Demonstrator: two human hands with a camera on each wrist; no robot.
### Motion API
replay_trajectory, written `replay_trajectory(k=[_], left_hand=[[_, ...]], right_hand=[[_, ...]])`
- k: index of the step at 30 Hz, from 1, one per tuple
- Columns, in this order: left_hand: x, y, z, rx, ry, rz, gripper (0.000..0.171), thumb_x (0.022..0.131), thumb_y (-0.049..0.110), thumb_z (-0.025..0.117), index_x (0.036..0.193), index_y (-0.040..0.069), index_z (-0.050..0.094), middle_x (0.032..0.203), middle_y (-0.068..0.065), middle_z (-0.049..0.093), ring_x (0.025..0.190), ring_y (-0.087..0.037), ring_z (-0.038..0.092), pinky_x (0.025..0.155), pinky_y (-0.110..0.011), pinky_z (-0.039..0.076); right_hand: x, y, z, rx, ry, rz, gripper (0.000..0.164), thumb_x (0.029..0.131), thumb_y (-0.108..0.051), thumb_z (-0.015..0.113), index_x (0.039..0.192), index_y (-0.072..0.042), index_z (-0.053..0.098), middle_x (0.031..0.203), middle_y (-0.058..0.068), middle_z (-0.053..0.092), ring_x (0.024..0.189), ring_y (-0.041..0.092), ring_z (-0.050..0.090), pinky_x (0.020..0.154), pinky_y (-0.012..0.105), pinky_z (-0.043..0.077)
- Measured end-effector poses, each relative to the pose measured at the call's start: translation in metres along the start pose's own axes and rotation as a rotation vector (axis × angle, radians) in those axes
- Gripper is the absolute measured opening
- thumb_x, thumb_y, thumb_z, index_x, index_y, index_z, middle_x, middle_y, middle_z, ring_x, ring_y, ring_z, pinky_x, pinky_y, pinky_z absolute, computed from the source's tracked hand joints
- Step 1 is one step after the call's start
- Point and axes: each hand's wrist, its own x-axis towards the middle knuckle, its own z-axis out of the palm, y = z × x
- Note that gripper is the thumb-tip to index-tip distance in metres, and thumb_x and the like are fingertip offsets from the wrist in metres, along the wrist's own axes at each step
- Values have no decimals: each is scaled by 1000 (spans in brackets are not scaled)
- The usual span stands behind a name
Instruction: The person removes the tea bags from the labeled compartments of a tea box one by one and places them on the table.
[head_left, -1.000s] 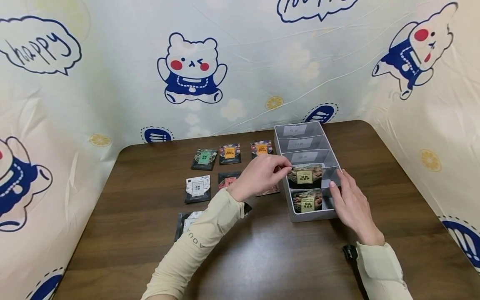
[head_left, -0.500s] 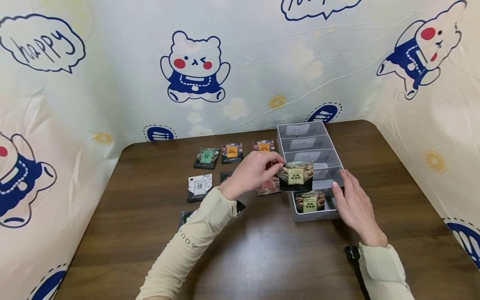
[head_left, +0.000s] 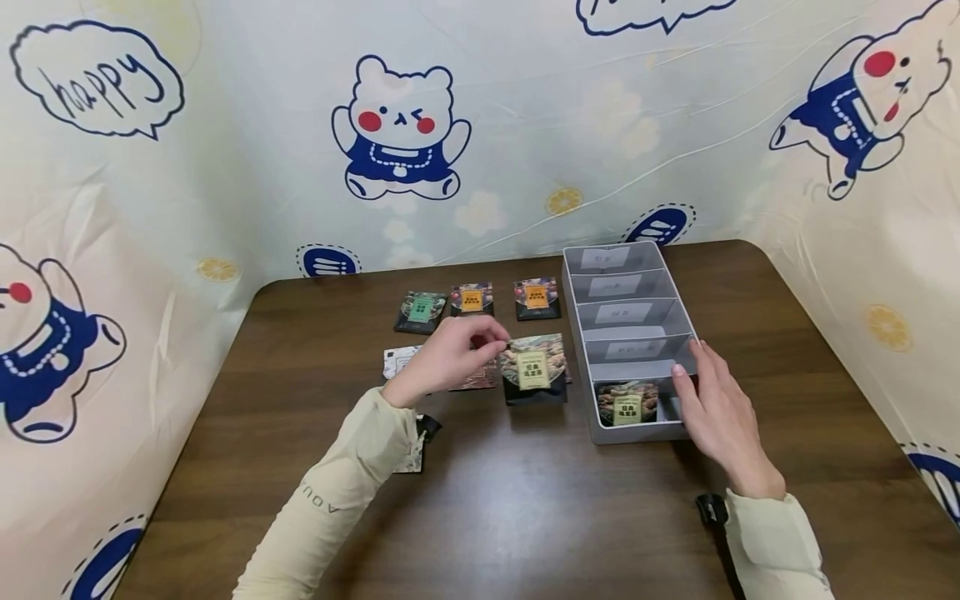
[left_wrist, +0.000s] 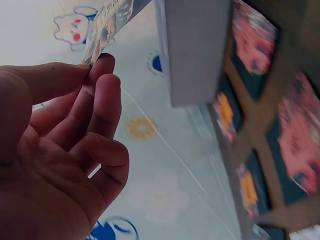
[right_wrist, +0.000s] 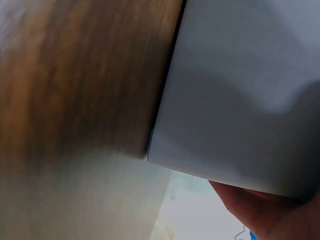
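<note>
My left hand [head_left: 450, 358] pinches a dark tea sachet [head_left: 534, 371] with a yellow-green label by its upper left corner, above the table left of the box. In the left wrist view, thumb and a fingertip meet on the sachet [left_wrist: 112, 22], while the other fingers curl loosely. A grey divided box [head_left: 641, 432] stands at the right. My right hand [head_left: 723, 417] rests on its right rim, fingers fairly straight. A matching sachet [head_left: 627, 406] stands in the front compartment. White labels show on the compartments behind it. The right wrist view shows mostly the box wall [right_wrist: 235, 100].
Left of the box lie a green sachet [head_left: 420, 311], two orange-labelled sachets [head_left: 537, 298], a white sachet [head_left: 397, 358] and a red sachet [head_left: 480, 379], partly covered by my left hand. Another white sachet [head_left: 412, 460] lies nearer, behind my sleeve. A printed cloth [head_left: 510, 125] hangs behind the table.
My left hand has lifted the sachet out of the second compartment from the front and carried it left, clear of the box. The right hand has stayed on the rim.
</note>
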Motion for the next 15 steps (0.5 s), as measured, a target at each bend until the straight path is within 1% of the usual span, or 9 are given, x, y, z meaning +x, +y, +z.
replay_trajectory(k=[5,7,10,12,15], left_hand=[[-16,-22,-8,-13,-50,-83,13,96,14,57,100,12,69,83,-7,71,65,-13,60,62,-28,48],[-24,-28,-12,-2,-73,-118,13,96,14,57,99,13,69,85,-7,71,67,-15,60,62,-29,48],[-35,-40,-18,-3,-106,-143,13,95,13,58,100,11,69,86,-7,71,68,-13,59,64,-29,48],[-41,-46,-19,-8,-130,-164,12,95,12,58,99,9,69,87,-8,70,69,-15,59,64,-29,48],[-49,-55,-21,-38,-159,-196,11,94,9,59,99,8,69,85,-13,70,67,-23,61,63,-29,50]], right_hand=[[-1,1,0,-3,0,4,60,104,-40,33,150,-4,29,153,26,29,129,54,37,93,70,31],[-1,1,0,-3,-1,6,60,104,-40,33,151,-4,29,153,26,29,129,54,37,93,70,31],[-1,1,0,-1,-5,6,60,103,-40,34,151,-4,28,153,26,29,129,54,37,93,70,31],[0,1,0,0,-5,4,60,103,-40,34,151,-4,28,153,26,29,129,54,37,93,70,31],[0,1,0,-2,-1,1,60,103,-40,34,151,-4,29,153,26,29,129,54,37,92,70,31]])
